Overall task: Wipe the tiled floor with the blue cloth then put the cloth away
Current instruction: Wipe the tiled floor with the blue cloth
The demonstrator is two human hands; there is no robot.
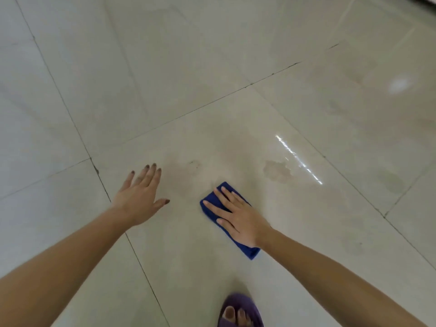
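A folded blue cloth (213, 201) lies flat on the pale glossy tiled floor (212, 119). My right hand (238, 217) presses down on it with fingers spread, covering its middle; the cloth's far corner and its near end (250, 252) stick out from under the hand. My left hand (141, 197) is to the left of the cloth, fingers apart and holding nothing, palm down on or just over the tile.
A wet patch (277, 172) and a smaller faint ring mark (193, 164) sit on the tile beyond the hands. Dark grout lines (101, 180) cross the floor. My foot in a purple sandal (239, 311) stands at the bottom edge.
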